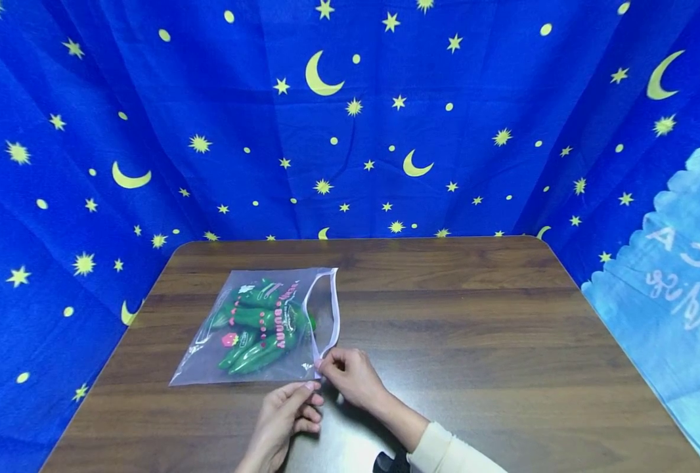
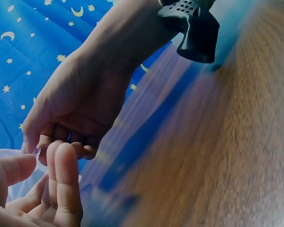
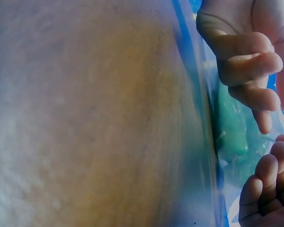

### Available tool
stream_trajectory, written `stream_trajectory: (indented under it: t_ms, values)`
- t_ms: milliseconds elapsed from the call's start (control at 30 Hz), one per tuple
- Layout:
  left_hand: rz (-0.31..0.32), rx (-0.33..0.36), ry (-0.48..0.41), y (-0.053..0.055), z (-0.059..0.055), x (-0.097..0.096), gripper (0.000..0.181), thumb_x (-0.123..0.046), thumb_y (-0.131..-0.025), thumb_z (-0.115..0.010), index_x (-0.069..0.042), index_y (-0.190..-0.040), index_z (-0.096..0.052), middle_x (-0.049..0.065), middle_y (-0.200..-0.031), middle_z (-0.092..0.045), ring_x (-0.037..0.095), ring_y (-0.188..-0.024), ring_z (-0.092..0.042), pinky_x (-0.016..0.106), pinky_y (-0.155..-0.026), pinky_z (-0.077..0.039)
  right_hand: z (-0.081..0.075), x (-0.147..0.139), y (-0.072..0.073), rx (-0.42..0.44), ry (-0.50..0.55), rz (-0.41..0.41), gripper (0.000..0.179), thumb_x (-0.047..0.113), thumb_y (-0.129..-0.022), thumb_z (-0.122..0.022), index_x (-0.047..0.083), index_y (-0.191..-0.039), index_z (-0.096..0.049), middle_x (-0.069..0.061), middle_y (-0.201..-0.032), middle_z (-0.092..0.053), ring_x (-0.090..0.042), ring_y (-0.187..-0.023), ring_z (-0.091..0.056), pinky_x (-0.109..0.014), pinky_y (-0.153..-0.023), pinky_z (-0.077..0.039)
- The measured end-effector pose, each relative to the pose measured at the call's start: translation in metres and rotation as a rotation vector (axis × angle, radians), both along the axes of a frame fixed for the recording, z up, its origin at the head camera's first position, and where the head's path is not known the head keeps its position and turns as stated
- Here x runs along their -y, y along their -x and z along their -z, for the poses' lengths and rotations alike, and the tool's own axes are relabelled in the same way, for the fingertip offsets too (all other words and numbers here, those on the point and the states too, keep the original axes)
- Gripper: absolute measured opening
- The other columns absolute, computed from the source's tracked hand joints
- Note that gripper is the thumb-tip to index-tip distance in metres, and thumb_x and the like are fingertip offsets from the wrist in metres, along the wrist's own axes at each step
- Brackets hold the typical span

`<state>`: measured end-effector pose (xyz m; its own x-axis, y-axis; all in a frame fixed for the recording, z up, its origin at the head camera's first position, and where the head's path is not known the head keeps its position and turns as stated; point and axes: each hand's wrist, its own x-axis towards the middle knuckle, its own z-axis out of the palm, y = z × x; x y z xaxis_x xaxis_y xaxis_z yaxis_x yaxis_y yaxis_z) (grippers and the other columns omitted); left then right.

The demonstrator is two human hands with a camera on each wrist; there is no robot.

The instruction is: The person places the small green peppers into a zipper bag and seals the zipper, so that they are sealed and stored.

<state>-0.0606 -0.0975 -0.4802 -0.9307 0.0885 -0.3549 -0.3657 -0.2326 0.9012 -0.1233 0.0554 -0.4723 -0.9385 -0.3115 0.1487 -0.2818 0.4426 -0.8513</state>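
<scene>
A see-through zip bag (image 1: pixel 202 373) with pink and white print lies flat on the table, its white-edged mouth gaping toward the right. Inside are long, glossy green vegetables (image 1: pixel 255 358), partly covered by the print. My right hand (image 1: pixel 352 378) pinches the near corner of the mouth between thumb and forefinger. Just below that corner is my left hand (image 1: pixel 285 417), thumb and forefinger close to the bag's edge. In the left wrist view, a gap shows between the left thumb (image 2: pixel 21 168) and the fingers. The other left fingers bend loosely in the right wrist view.
The brown wooden table (image 1: pixel 474 315) reaches back to a blue curtain (image 1: pixel 373 131) with yellow moons and stars. A light-blue cloth (image 1: pixel 675 263) with lettering hangs at the right side. A black device (image 2: pixel 194 38) sits on my right wrist.
</scene>
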Motion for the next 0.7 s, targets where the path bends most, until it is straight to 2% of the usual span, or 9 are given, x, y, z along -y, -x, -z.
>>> stream_trajectory:
  t_ms: [367, 700]
  values:
    - [-0.08, 0.034, -0.048, 0.007, 0.0, -0.005, 0.016, -0.02, -0.09, -0.06, -0.005, -0.094, -0.061, -0.005, -0.071, -0.064, 0.005, -0.054, -0.057, 0.021, -0.051, -0.054, 0.002, 0.001, 0.0, -0.008, 0.011, 0.002, 0.023, 0.025, -0.087, -0.063, 0.015, -0.067, -0.064, 0.01, -0.056, -0.046, 0.002, -0.051, -0.038, -0.013, -0.049, -0.032]
    - [-0.159, 0.034, -0.05, 0.008, -0.001, -0.012, 0.01, -0.018, -0.09, -0.06, -0.011, -0.083, -0.058, -0.007, -0.066, -0.06, 0.004, -0.051, -0.054, 0.02, -0.048, -0.052, 0.001, 0.002, -0.002, 0.013, 0.01, 0.005, 0.024, 0.025, -0.087, -0.061, 0.014, -0.066, -0.063, 0.012, -0.056, -0.042, 0.002, -0.05, -0.036, -0.013, -0.047, -0.031]
